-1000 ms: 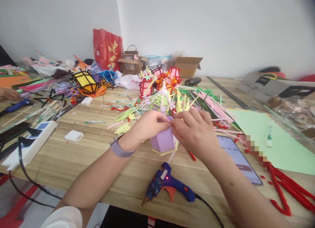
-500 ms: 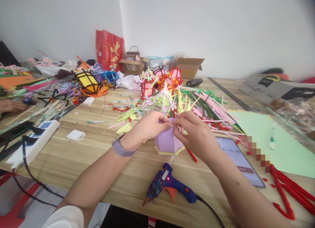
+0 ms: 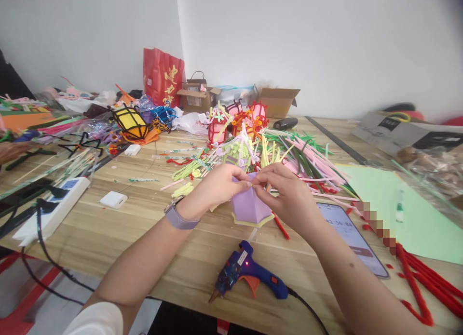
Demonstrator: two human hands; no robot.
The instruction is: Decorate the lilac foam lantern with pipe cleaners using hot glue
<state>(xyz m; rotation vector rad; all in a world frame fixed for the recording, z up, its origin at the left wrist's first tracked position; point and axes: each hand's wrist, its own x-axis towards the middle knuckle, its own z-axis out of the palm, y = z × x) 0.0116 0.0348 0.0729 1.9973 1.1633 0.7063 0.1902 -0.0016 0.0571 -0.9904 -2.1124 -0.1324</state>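
Note:
A purple panelled paper shape [image 3: 249,206] with a pale yellow lower rim is at the middle of the wooden table. My left hand [image 3: 226,184], with a watch on its wrist, pinches the shape's upper edge. Close beside it, my right hand [image 3: 284,188] has its fingers pressed at the same upper edge. The fingertips of both hands nearly meet and hide the spot between them. Just in front lies a blue glue gun [image 3: 249,270], its red light on.
Lanterns [image 3: 219,127] and pipe cleaners [image 3: 307,156] lie behind my hands. A phone [image 3: 349,234] and green sheet [image 3: 401,205] are at right, a power strip [image 3: 58,205] at left. Another person's hand [image 3: 12,151] shows at the far left.
The purple shape has tilted and shifted slightly right, with its lower rim lower. My hands have stayed nearly in place. The other person's hand at the far left has moved.

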